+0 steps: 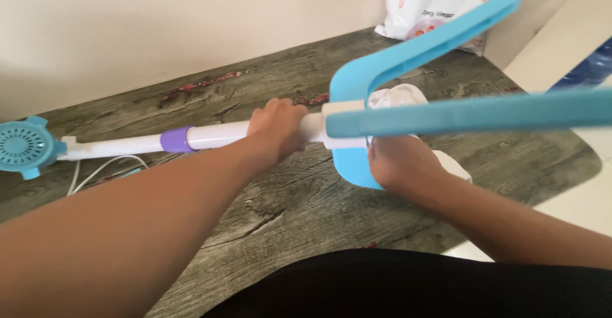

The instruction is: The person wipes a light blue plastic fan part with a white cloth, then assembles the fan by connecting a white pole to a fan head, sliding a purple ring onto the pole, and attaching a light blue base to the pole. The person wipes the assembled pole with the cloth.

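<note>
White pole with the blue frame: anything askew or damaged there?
Nothing looks broken. The white plastic pole lies flat on the wood-grain mat, left hand gripping it; the right hand holds the curved blue plastic frame, which tilts upward.

**Bare arms, dark garment below**

Both forearms are bare from the frame's edge down to the wrists, with no sleeves, watch, bracelet or rings showing. The left hand (277, 128) and right hand (398, 162) wear no gloves. A plain black garment (408, 286), smooth and unpatterned, covers the person's lap along the bottom edge.
</note>
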